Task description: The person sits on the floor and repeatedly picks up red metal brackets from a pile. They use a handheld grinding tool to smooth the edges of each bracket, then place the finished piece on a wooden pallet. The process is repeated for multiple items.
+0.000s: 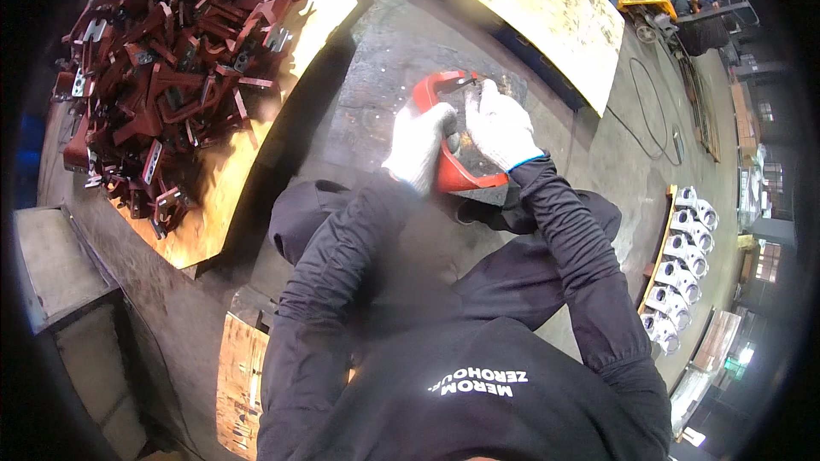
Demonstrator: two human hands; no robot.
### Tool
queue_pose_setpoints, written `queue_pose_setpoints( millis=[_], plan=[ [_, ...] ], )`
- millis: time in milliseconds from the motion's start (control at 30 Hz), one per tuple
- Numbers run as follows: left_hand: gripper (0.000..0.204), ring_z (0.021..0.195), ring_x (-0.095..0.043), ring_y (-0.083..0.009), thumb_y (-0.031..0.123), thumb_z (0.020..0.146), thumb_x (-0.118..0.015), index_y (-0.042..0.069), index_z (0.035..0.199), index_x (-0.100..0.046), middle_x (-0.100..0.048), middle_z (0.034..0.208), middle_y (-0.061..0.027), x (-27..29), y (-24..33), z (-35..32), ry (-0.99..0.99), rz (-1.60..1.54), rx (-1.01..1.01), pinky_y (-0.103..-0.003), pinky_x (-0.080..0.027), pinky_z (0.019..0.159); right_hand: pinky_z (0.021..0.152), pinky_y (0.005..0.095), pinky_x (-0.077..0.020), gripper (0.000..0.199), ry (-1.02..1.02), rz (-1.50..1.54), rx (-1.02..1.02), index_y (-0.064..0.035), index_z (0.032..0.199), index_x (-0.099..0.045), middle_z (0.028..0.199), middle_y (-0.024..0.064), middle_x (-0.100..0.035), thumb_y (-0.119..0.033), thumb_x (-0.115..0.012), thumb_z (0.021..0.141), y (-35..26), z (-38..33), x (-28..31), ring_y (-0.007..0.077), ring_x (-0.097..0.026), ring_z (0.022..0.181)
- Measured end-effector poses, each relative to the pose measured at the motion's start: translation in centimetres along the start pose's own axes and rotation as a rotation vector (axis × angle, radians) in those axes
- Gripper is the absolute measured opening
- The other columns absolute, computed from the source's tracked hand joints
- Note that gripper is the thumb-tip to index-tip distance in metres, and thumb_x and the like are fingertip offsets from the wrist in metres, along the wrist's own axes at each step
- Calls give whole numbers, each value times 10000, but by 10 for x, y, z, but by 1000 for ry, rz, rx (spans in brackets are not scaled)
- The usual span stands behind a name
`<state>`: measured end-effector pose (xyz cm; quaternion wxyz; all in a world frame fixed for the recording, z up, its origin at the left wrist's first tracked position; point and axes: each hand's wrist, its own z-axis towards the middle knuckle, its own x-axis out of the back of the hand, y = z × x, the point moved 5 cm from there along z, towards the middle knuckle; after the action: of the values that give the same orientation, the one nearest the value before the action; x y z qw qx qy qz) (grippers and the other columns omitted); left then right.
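Head view: I have a red bracket (461, 176) between two gloved hands.
My left hand (422, 138) has its grip closed round the bracket's long side; my right hand (500, 126) is at its upper end, its exact grip I cannot tell. Left of the bracket, dark red parts (175, 77) heap on a wooden board (235, 192); right, silver parts (681, 265) stand in rows.

Bracket (462, 174): centre, between left hand (418, 142) and right hand (504, 128). Bracket heap (184, 77): left, on a board (224, 196). Second board (547, 21): ahead, rightward, wheeled equipment (645, 0) just beyond its right end; row of parts (680, 269), far right.
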<state>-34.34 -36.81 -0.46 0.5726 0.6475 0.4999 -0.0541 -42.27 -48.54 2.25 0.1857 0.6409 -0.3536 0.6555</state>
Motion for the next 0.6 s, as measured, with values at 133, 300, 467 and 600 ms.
queue_pose_setpoints(
  millis=[133,300,467,600],
  plan=[
    [304,611,-530,-124,40,770,-551,-9,1069,-581,-549,723,-32,-3,-2,-3,-35,48,6,-276,-450,572,776,496,-502,426,-29,-5,-36,14,1090,-530,890,257,-660,-373,-405,964,5,-4,-4,412,-648,856],
    [292,658,-527,-111,38,757,-556,-2,1045,-587,-551,745,-20,-8,-7,-1,-57,52,-11,-261,-440,595,771,510,-494,458,-13,35,-9,29,1065,-534,894,266,-652,-399,-402,966,13,-5,-11,422,-638,866],
    [207,667,-526,-111,56,766,-565,15,967,-596,-563,771,-14,2,-14,0,-75,67,-15,-256,-440,603,789,512,-469,442,-60,55,201,46,1039,-544,904,290,-632,-360,-377,987,-14,-20,0,431,-619,892],
    [152,625,-513,-107,195,864,-608,47,890,-587,-542,724,-10,-21,-2,-7,16,-56,41,-260,-435,567,798,474,-464,424,-75,195,115,62,1030,-536,901,307,-618,-326,-367,1000,13,-11,-16,436,-603,910]
  ],
)
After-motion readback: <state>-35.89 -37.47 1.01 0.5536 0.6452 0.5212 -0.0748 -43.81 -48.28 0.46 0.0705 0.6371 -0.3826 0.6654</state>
